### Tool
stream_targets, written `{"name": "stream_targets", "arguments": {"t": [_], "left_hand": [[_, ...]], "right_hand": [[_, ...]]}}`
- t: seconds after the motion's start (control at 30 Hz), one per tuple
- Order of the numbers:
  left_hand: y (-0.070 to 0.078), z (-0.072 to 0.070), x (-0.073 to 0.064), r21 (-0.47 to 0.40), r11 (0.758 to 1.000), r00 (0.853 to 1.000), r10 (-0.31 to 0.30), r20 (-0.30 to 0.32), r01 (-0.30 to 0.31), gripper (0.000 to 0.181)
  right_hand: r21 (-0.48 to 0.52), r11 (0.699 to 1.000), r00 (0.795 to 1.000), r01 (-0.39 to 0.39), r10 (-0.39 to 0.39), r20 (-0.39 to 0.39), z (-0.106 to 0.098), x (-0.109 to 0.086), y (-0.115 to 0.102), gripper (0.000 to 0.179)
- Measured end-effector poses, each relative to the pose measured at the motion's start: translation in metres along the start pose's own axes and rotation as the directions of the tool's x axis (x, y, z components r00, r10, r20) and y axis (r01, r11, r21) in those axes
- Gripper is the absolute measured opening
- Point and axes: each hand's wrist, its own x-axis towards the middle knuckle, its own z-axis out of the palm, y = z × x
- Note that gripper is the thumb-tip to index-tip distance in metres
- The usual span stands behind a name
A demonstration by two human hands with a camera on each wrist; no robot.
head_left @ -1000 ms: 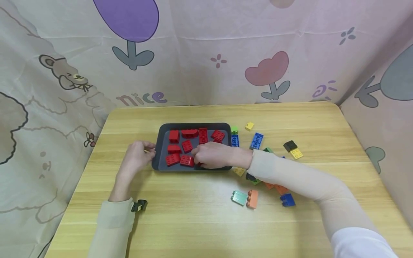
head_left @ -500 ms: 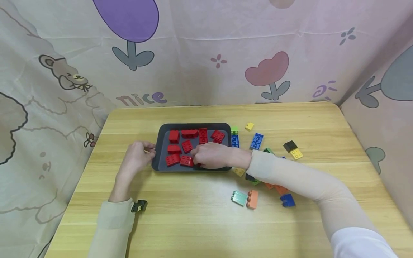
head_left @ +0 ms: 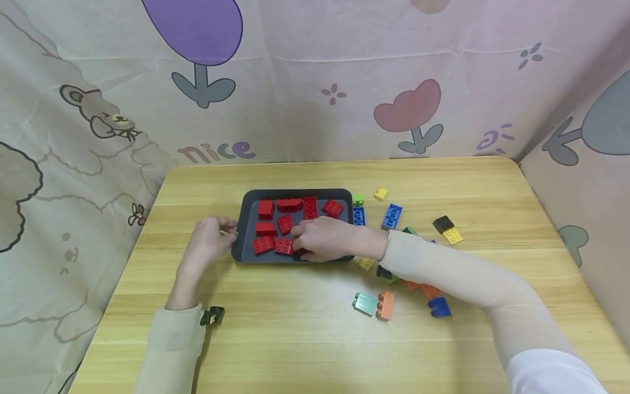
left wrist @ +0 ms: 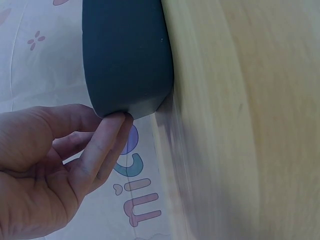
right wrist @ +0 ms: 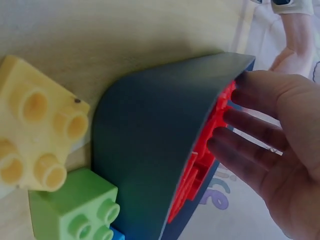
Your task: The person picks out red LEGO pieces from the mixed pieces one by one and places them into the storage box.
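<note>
A dark grey tray (head_left: 238,249) on the wooden table holds several red toy building bricks (head_left: 264,244), set apart in rough rows. My left hand (head_left: 209,241) pinches the tray's left end at the rim; in the left wrist view the left hand's fingers (left wrist: 107,140) press on the outer wall near the corner. My right hand (head_left: 322,239) reaches over the tray's right front part, its fingers curled down on a red brick mostly hidden beneath them. Right beside its fingertips lies another red brick (head_left: 284,246). In the right wrist view the right hand's fingers (right wrist: 245,150) dip behind the tray wall.
Loose bricks lie right of the tray: blue (head_left: 391,216), yellow (head_left: 453,236), black (head_left: 443,223), partly covered by the right forearm. Nearer the front are a mint brick (head_left: 365,303), an orange one (head_left: 385,305) and a blue one (head_left: 439,307). A printed curtain (head_left: 295,109) hangs behind the table.
The right hand's fingers have shifted slightly left within the tray, and the red brick beside them has moved a little left. The left hand has stayed at the tray's end.
</note>
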Motion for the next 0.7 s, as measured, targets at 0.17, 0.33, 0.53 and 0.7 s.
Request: {"name": "stream_targets", "arguments": {"t": [0.17,0.33,0.53,0.7], "left_hand": [[0.000,0.000,0.000,-0.003,1.000,1.000,-0.002,0.003,0.002,0.029],[0.001,0.000,0.000,-0.001,1.000,1.000,0.002,0.001,-0.002,0.028],[0.002,0.000,-0.001,-0.004,1.000,1.000,-0.003,0.003,0.003,0.028],[0.003,0.000,0.000,0.004,1.000,1.000,-0.002,-0.002,0.002,0.028]], "right_hand": [[0.026,0.999,0.999,-0.032,0.032,-0.017,-0.005,-0.008,0.001,0.035],[0.020,0.998,0.997,-0.054,0.055,-0.051,-0.009,-0.019,0.004,0.042],[0.018,0.998,0.989,-0.062,0.064,-0.134,-0.011,-0.038,0.013,0.050],[0.041,0.995,0.978,-0.088,0.094,-0.189,-0.011,-0.051,0.020,0.053]]}}
